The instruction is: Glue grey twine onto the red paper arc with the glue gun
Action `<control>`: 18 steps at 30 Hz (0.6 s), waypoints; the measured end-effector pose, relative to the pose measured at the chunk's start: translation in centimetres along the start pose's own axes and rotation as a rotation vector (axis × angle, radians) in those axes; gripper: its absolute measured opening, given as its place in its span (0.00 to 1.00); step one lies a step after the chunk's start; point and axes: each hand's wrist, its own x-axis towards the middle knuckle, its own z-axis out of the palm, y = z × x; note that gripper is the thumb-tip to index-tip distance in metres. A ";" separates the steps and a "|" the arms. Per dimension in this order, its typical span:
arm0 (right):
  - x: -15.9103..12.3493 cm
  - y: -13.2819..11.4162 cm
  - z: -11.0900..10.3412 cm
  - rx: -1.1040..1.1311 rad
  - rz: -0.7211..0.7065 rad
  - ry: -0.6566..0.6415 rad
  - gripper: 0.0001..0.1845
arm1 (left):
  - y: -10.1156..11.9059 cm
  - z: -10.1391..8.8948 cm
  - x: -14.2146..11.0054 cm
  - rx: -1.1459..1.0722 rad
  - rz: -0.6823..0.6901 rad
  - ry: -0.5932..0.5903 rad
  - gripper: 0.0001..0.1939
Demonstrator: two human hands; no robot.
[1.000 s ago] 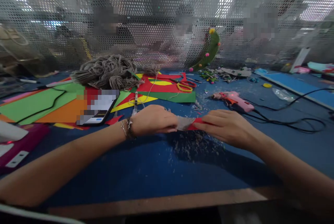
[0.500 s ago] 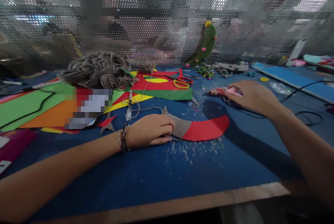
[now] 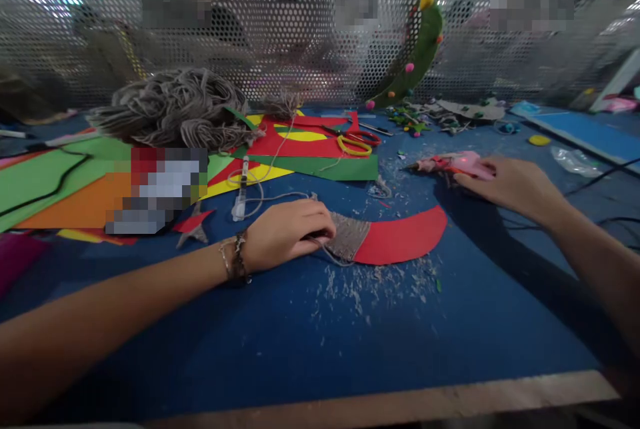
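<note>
A curved red crescent cutout lies on the blue table, its left part wrapped in grey yarn. My left hand is closed over the wrapped end, its fingers curled down. A loose strand of yarn passes by these fingers and loops along the crescent's lower edge. To the upper right, my right hand is closed around the rear of a pink glue gun. The gun's dark, stained nozzle points left, apart from the crescent.
Behind my left hand sit a grey yarn heap, coloured sheets, scissors and a phone. A yarn-wrapped star lies left. A green decorated crescent leans on the perforated screen. Cords trail at right.
My right hand has gone from cupping over the glue gun to gripping its rear. My left hand stays on the wrapped end, fingers more curled. The view has shifted slightly.
</note>
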 end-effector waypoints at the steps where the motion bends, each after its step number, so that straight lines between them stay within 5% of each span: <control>1: -0.1 0.1 -0.2 0.022 0.012 0.043 0.15 | -0.2 0.0 0.1 -0.004 0.027 -0.007 0.09; 5: -1.0 -0.3 -1.0 0.184 -0.015 0.258 0.21 | -0.3 -0.1 0.2 0.040 0.201 -0.040 0.14; 11: -3.1 -1.5 0.1 0.314 -0.518 0.341 0.41 | -0.1 -0.4 0.0 0.057 0.279 -0.088 0.18; 14: -4.0 -1.9 0.8 0.281 -0.741 0.343 0.39 | -0.2 -0.3 0.0 0.038 0.279 -0.112 0.19; 18: -4.7 -2.1 1.2 0.259 -0.860 0.270 0.34 | -0.3 -0.4 0.0 0.014 0.262 -0.139 0.19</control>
